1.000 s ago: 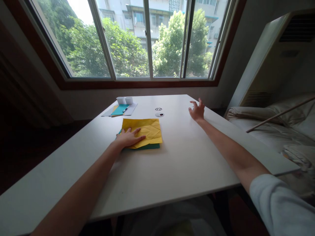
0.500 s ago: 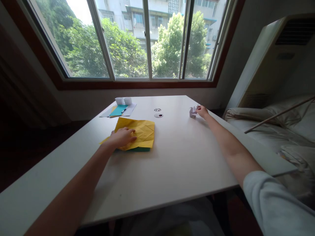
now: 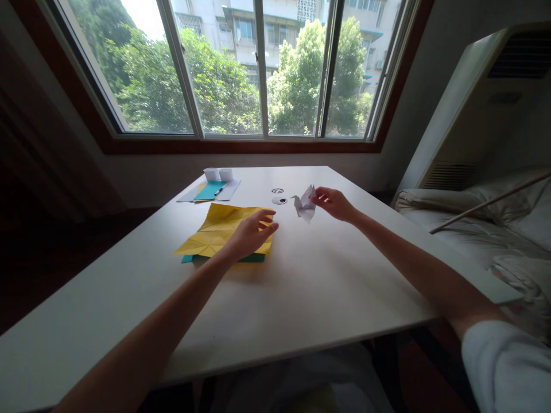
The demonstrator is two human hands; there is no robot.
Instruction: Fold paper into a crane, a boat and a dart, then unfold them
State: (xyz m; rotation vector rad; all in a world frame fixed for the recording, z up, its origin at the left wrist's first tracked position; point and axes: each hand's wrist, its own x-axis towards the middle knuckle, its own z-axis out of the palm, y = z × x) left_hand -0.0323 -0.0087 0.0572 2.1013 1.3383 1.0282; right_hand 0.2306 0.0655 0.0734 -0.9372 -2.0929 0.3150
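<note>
A white origami crane (image 3: 305, 204) is pinched by one edge in my right hand (image 3: 333, 202), raised over the table right of centre. Over the right part of a creased yellow paper sheet (image 3: 210, 229) is my left hand (image 3: 253, 232), its fingers apart and reaching toward the crane without touching it. The yellow sheet has many fold lines and a lifted, uneven edge. Under its near side shows a strip of teal paper (image 3: 252, 258).
On the white table (image 3: 301, 304), two small white paper boxes (image 3: 218, 174) stand at the back left beside blue paper (image 3: 210, 190) with a pen (image 3: 220, 190). Two round discs (image 3: 279, 201) lie near the middle. A pale sofa (image 3: 447, 212) stands at the right.
My right hand has lifted the crane off the table and carried it left. My left hand has come off the middle of the yellow sheet and shifted right toward the crane.
</note>
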